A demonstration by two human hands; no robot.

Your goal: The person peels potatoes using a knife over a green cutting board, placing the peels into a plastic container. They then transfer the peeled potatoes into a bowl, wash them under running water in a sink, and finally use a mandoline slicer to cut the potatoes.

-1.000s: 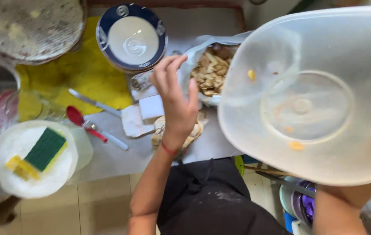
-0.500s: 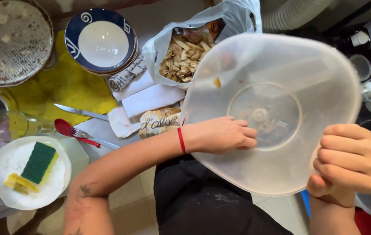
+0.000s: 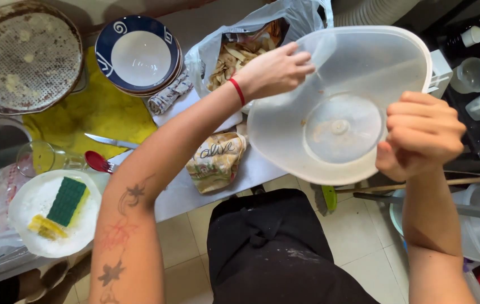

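A: Where's the big translucent plastic bowl (image 3: 341, 107)?

B: Up at 1 o'clock, tilted. Right hand (image 3: 420, 135) clenched on rim at 3. Left hand (image 3: 273, 70) fingers pinching rim at 11, over white bag of peelings (image 3: 234, 53).

A single head-worn camera looks steeply down from above the person's chest, close to both hands. It faces the counter (image 3: 195, 194) edge ahead and the tiled floor (image 3: 358, 236) below.
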